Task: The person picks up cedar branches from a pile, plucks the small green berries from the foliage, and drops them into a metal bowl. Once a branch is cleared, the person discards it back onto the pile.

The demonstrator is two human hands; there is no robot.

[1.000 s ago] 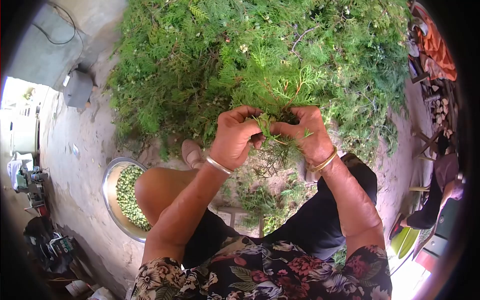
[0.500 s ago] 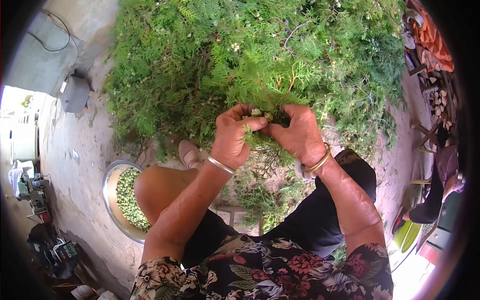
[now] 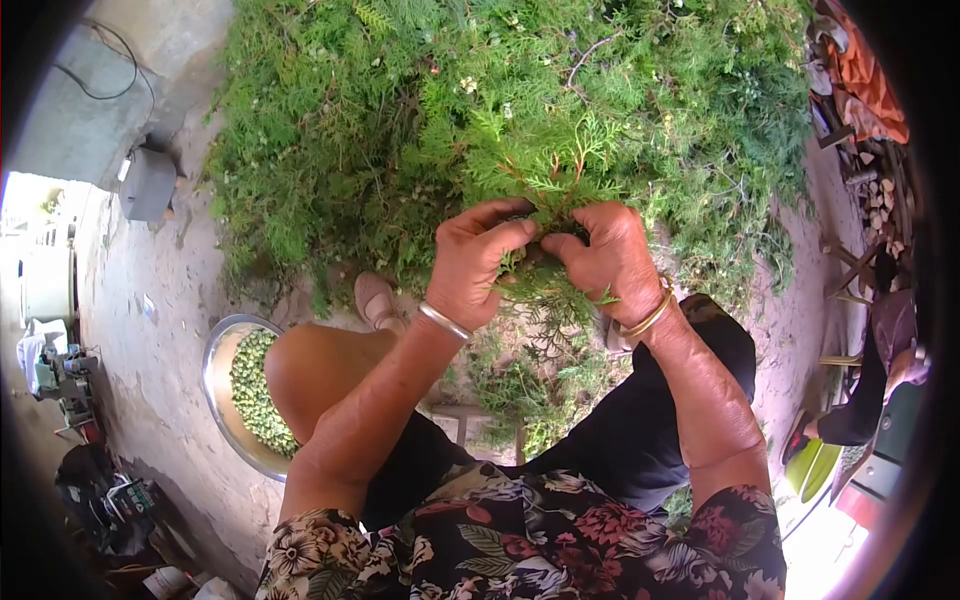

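A leafy green sprig (image 3: 555, 180) is held between my two hands, in front of a large pile of green branches (image 3: 350, 150). My left hand (image 3: 478, 258), with a silver bangle at the wrist, has thumb and fingers closed on the sprig's left side. My right hand (image 3: 610, 262), with a gold bangle, is closed on its other side, thumb pointing toward the left thumb. Leaves hang below both hands. Fingertips partly hide whatever lies between them. Beside my left knee, a metal basin (image 3: 216, 385) holds many small green cones (image 3: 262, 395).
Cut bits of greenery lie on the ground between my legs. At the right, another person's leg (image 3: 862, 390) shows near a green round object (image 3: 815, 468) and stacked firewood (image 3: 880, 210). A grey box (image 3: 148, 186) stands at the upper left.
The pale green cones seen between my fingertips before are no longer visible there. My right hand has shifted slightly, its thumb now a little apart from the left thumb.
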